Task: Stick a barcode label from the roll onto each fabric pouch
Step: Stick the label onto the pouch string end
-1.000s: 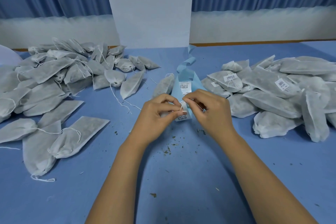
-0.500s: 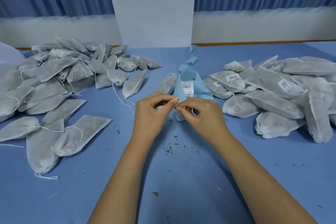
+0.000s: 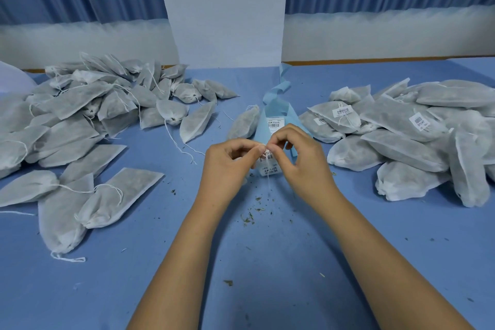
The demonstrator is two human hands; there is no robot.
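Label strip point(image 3: 278, 112) runs near-to-far, label point(image 3: 268, 155) pinched

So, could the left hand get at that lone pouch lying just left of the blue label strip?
Probably yes: the pouch lies just beyond the left hand, nothing between, but it must first release the pinched label.

We see soft, even, bluish light from above, faint shadows under the pouch piles point(image 3: 80, 120) on the table point(image 3: 267, 262), a sharp centre, and wide-angle stretching toward the edges.

Table point(image 3: 267, 262): left pouch heap point(image 3: 80, 115), right pouch heap point(image 3: 401, 128), label strip point(image 3: 276, 118).
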